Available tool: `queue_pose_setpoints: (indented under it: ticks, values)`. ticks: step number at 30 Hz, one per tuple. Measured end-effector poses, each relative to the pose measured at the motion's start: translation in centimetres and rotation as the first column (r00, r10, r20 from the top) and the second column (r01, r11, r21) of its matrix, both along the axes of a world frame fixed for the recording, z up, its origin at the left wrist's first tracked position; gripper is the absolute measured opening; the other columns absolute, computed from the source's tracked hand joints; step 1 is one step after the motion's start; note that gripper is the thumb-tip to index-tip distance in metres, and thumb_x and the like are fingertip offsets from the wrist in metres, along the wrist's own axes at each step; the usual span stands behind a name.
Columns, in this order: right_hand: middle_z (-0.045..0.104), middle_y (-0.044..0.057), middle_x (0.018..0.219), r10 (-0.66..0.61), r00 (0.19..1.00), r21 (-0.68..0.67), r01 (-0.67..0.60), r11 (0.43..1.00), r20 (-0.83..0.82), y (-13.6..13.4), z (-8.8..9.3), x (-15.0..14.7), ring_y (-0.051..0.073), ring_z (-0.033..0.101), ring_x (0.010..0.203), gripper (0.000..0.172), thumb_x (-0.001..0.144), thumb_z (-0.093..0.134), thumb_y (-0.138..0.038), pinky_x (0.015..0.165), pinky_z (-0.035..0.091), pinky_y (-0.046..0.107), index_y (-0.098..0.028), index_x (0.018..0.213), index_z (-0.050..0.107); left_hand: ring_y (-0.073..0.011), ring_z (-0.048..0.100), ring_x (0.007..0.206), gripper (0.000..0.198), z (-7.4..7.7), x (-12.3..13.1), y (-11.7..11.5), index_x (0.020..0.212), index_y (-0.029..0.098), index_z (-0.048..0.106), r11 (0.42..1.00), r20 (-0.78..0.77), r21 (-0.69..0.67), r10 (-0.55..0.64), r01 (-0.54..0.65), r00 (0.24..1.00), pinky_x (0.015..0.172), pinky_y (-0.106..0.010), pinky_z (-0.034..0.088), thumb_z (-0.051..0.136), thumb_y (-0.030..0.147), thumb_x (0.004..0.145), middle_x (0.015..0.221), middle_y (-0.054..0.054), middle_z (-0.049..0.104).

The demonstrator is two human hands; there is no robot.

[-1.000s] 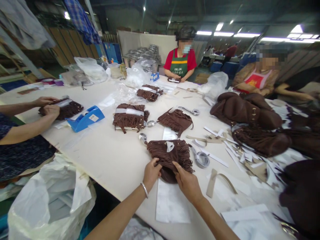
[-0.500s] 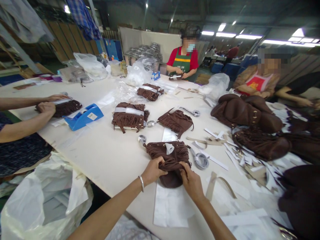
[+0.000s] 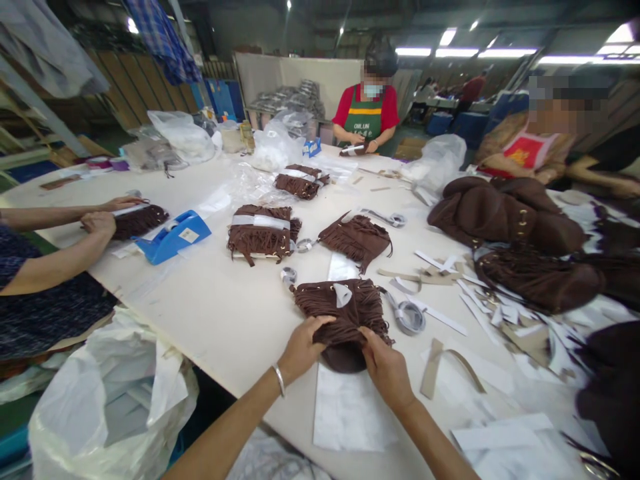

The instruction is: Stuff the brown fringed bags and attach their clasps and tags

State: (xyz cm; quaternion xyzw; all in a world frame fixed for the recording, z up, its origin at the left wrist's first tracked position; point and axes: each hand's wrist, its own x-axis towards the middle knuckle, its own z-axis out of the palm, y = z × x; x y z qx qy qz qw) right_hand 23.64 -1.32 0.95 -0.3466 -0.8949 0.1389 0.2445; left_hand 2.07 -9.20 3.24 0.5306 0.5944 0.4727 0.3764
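Observation:
A dark brown fringed bag (image 3: pixel 345 303) lies in front of me on a white sheet (image 3: pixel 345 413). My left hand (image 3: pixel 303 347) pinches its fringe at the left, and a silver bangle circles that wrist. At the right, my right hand (image 3: pixel 383 357) is closed on the fringe edge too. The bag's smooth rounded bottom (image 3: pixel 343 358) shows between the hands. White wrapping sticks up at the bag's middle, and a grey-wrapped coil (image 3: pixel 410 317) rests by its right side. Behind it sit another fringed bag (image 3: pixel 355 240) and one with a white paper band (image 3: pixel 263 230).
A blue tape dispenser (image 3: pixel 173 237) stands left, beside a co-worker's hands (image 3: pixel 103 220) on a fringed bag. Brown bags (image 3: pixel 510 220) pile up at the right among paper scraps (image 3: pixel 535 340). A plastic sack (image 3: pixel 115 407) stands below the table edge. Another co-worker (image 3: pixel 367 113) stands across.
My hands stay on the fringe of the bag with little movement. The view has shifted slightly. The co-worker across has turned the head down.

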Motion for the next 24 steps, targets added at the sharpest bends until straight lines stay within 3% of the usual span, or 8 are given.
queue_pose_setpoints:
  ticks: [3, 5, 9, 14, 20, 24]
  values:
    - [0.068, 0.008, 0.117, -0.036, 0.999, 0.000, 0.036, 0.999, -0.018, 0.1, 0.1, 0.0, 0.018, 0.069, 0.098, 0.037, 0.093, 0.039, -0.013, 0.080, 0.057, 0.027, -0.019, 0.126, 0.053, -0.0198, 0.061, 0.094, 0.040, 0.4, -1.3, 0.6, 0.110, 0.020, 0.060, 0.988, 0.264, -0.115, -0.067, 0.100, 0.962, 0.086, -0.033, 0.047, 0.065, 0.013, 0.072, 0.101, -0.003, 0.067]
    - [0.068, 0.007, 0.118, -0.057, 0.998, -0.022, 0.056, 0.998, -0.023, 0.2, 0.1, 0.0, 0.018, 0.069, 0.098, 0.036, 0.093, 0.039, -0.014, 0.081, 0.057, 0.028, -0.019, 0.126, 0.053, -0.0174, 0.062, 0.085, 0.037, 0.2, -1.4, 0.7, 0.103, 0.019, 0.056, 0.986, 0.327, -0.141, -0.041, 0.091, 0.944, 0.077, -0.029, 0.049, 0.069, 0.015, 0.069, 0.092, -0.001, 0.066]
    - [0.068, 0.006, 0.118, -0.075, 0.996, -0.065, 0.073, 0.995, -0.038, 0.2, 0.1, 0.0, 0.018, 0.069, 0.098, 0.037, 0.093, 0.039, -0.015, 0.082, 0.057, 0.029, -0.020, 0.126, 0.053, -0.0152, 0.061, 0.080, 0.034, -0.5, -0.5, 0.4, 0.099, 0.020, 0.050, 0.991, 0.291, -0.135, 0.041, -0.001, 0.956, 0.070, -0.026, 0.048, 0.069, 0.018, 0.070, 0.090, 0.000, 0.063]
    - [0.068, 0.006, 0.118, -0.057, 0.998, -0.031, 0.056, 0.998, -0.027, 0.2, 0.3, 0.1, 0.017, 0.069, 0.095, 0.037, 0.092, 0.039, -0.014, 0.082, 0.056, 0.028, -0.019, 0.126, 0.053, -0.0146, 0.058, 0.079, 0.032, -0.5, 0.6, 0.1, 0.097, 0.021, 0.054, 0.993, 0.186, -0.094, 0.082, -0.065, 0.979, 0.071, -0.025, 0.045, 0.066, 0.014, 0.068, 0.090, 0.002, 0.062]
    - [0.067, 0.011, 0.118, 0.060, 0.978, 0.224, -0.105, 0.969, 0.199, -1.3, -0.2, 0.5, 0.018, 0.066, 0.100, 0.037, 0.092, 0.041, -0.008, 0.084, 0.054, 0.027, -0.016, 0.125, 0.057, -0.0149, 0.050, 0.078, 0.017, -2.0, 0.8, -1.0, 0.069, 0.020, 0.053, 0.967, 0.003, -0.018, 0.253, -0.253, 0.967, 0.074, -0.026, 0.039, 0.051, 0.004, 0.064, 0.078, 0.003, 0.052]
    - [0.058, 0.015, 0.132, 0.058, 0.946, 0.383, -0.184, 0.905, 0.319, -3.2, -1.6, 0.5, 0.026, 0.058, 0.118, 0.039, 0.088, 0.051, -0.008, 0.096, 0.049, 0.037, -0.016, 0.125, 0.059, -0.0173, 0.051, 0.082, 0.024, -3.8, 1.6, -2.3, 0.081, 0.022, 0.053, 0.924, -0.029, -0.008, 0.383, -0.383, 0.923, 0.079, -0.030, 0.041, 0.047, 0.005, 0.065, 0.083, 0.001, 0.054]
